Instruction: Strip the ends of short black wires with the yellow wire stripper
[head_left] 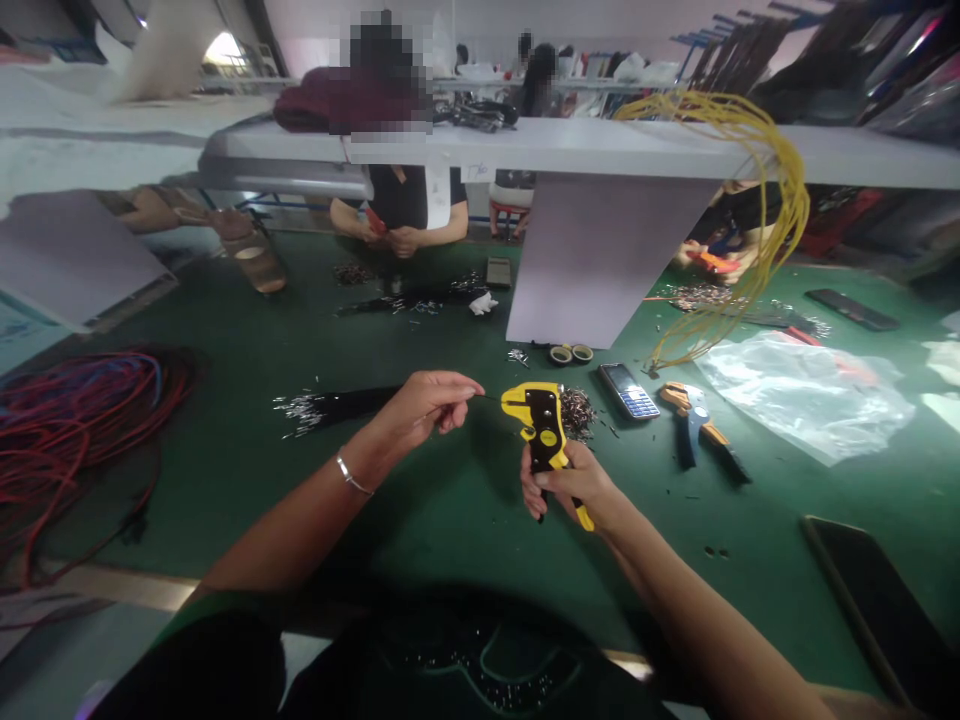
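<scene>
Between thumb and fingers, my left hand point(439, 400) pinches a thin dark wire point(491, 397), whose end points at the jaws of a yellow and black wire stripper point(544, 425). Whether the wire tip touches the jaws I cannot tell. My right hand point(566, 480) is wrapped round the stripper's handles, holding it upright. Behind the tool lies a heap of small cut pieces point(577, 412), partly hidden. Left of my left hand, a bundle of black wires point(345, 402) with bright stripped ends rests on the green table point(450, 520).
Red and blue wires point(82, 440) are coiled at the left. Rightward lie a keypad phone point(628, 392), an orange and blue stripper point(701, 430), a clear plastic bag point(817, 395) and a large dark phone point(877, 600). Yellow wires point(787, 210) hang from the shelf point(600, 150); people work beyond.
</scene>
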